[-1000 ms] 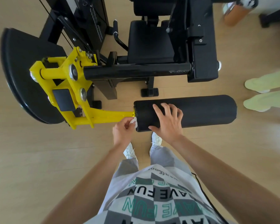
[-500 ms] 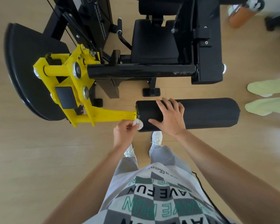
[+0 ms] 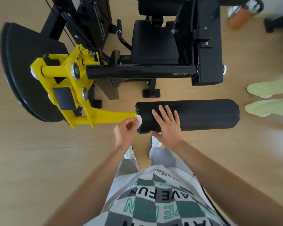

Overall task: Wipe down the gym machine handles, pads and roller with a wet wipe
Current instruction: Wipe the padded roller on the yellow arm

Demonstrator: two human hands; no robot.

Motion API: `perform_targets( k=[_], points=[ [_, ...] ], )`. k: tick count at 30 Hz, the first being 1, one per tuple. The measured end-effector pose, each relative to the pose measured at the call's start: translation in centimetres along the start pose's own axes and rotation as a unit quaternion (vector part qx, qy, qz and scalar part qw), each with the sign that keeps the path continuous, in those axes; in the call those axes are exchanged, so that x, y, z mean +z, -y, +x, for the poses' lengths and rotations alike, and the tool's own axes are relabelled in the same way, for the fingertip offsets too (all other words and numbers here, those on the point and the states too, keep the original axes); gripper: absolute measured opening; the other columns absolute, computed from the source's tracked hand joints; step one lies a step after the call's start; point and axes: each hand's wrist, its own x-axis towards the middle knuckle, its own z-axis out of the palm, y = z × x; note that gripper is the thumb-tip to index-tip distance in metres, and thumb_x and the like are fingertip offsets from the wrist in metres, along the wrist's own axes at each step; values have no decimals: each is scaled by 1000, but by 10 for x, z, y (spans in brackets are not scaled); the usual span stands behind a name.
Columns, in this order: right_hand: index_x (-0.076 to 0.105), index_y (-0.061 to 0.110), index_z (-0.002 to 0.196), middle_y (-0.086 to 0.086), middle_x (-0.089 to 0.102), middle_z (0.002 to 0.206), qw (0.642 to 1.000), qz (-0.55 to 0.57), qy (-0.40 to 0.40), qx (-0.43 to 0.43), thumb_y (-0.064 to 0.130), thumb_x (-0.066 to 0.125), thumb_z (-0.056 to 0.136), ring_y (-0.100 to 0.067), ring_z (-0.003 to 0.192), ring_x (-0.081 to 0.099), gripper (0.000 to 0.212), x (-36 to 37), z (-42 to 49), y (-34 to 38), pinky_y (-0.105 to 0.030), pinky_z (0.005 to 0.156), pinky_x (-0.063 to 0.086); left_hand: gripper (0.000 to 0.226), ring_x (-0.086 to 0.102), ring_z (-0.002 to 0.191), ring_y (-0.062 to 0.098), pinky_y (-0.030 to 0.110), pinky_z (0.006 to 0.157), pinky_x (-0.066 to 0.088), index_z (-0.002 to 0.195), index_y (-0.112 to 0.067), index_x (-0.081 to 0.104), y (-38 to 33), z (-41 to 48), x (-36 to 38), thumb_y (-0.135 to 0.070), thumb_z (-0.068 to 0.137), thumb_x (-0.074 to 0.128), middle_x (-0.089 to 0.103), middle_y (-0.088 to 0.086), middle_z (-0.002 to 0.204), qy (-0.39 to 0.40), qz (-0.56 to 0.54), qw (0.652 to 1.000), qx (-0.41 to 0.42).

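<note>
A long black foam roller (image 3: 206,115) lies across the middle of the view, fixed to a yellow lever arm (image 3: 103,118) of the gym machine. My left hand (image 3: 124,132) pinches a small white wet wipe (image 3: 139,119) against the roller's left end face. My right hand (image 3: 167,126) lies flat on top of the roller near that end, fingers spread and straight. Behind the roller are the black seat pad (image 3: 153,44) and a black horizontal bar (image 3: 140,72).
A black curved plate (image 3: 23,70) stands at the left and the black frame with the weight stack (image 3: 91,18) behind it. Another person's light green shoes (image 3: 268,98) are on the wooden floor at the right. An orange bottle (image 3: 242,15) stands at the top right.
My left hand has shifted the wipe a little up along the roller's left end. My right hand stays flat on the roller.
</note>
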Motion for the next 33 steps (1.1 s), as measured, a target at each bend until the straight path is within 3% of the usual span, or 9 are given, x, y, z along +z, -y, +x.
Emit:
perform_targets(
  k=[6, 9, 12, 16, 24, 26, 29, 31, 33],
  points=[
    [28, 28, 159, -7, 23, 167, 998, 13, 64, -4, 63, 69, 83, -33, 154, 15, 93, -26, 38, -10, -58, 123, 9, 10, 67, 72, -2, 12, 71, 49, 92, -20, 82, 10, -7, -4, -25, 84, 82, 73, -15, 75, 29, 15, 999, -27],
    [47, 24, 148, -7, 41, 154, 1000, -5, -27, 6, 55, 80, 76, -34, 139, 36, 85, -30, 24, -7, -57, 112, 29, 3, 68, 75, 1, 17, 73, 52, 88, -26, 80, 10, -9, -5, -26, 84, 80, 74, -14, 78, 19, 0, 999, -42],
    [58, 21, 135, -5, 52, 139, 995, 12, -94, 7, 42, 86, 73, -30, 127, 46, 72, -11, -8, -4, -53, 103, 39, 11, 67, 81, 0, 10, 71, 48, 85, -35, 73, -1, -5, -6, -26, 87, 78, 72, -16, 86, -3, -22, 998, -61],
    [36, 23, 154, -5, 35, 160, 999, -1, -36, 17, 46, 81, 78, -28, 150, 27, 91, 6, -25, -2, -55, 120, 26, 6, 66, 78, 0, 14, 73, 50, 86, -29, 75, -4, -1, -2, -25, 87, 78, 70, -20, 79, 14, -6, 999, -46],
    [22, 23, 161, -6, 21, 168, 999, 4, 42, 15, 58, 79, 77, -29, 157, 11, 108, -20, 19, -10, -56, 124, 8, 14, 66, 75, 1, 4, 63, 43, 98, -18, 81, 12, -6, -6, -22, 84, 80, 75, -10, 83, 43, 24, 997, -54],
    [31, 23, 157, -6, 32, 162, 999, -12, 20, 33, 57, 82, 73, -33, 151, 24, 105, -25, 21, -8, -58, 121, 19, 13, 67, 76, 2, 3, 62, 42, 97, -19, 81, 9, -5, -8, -24, 85, 79, 74, -12, 82, 32, 24, 998, -57],
    [53, 20, 138, -6, 52, 139, 996, -8, -77, 41, 42, 88, 71, -31, 129, 46, 79, -17, -4, -4, -53, 105, 39, 7, 64, 73, 2, 4, 60, 41, 93, -21, 79, 0, 2, -10, -25, 88, 77, 71, -15, 77, 3, 8, 998, -61],
    [53, 19, 138, -6, 52, 142, 996, 0, -88, 34, 33, 90, 71, -30, 133, 46, 77, -4, -21, -3, -52, 107, 40, 4, 63, 71, 2, 7, 61, 41, 92, -23, 79, -4, 6, -9, -25, 88, 77, 70, -17, 75, 12, 5, 999, -51],
    [42, 19, 150, -7, 41, 157, 998, 0, -48, 34, 32, 87, 74, -30, 148, 33, 89, 6, -29, -4, -52, 119, 29, 4, 62, 67, -1, 6, 60, 41, 91, -23, 80, -3, 4, -6, -25, 87, 79, 70, -17, 73, 32, 16, 998, -42]
  ],
)
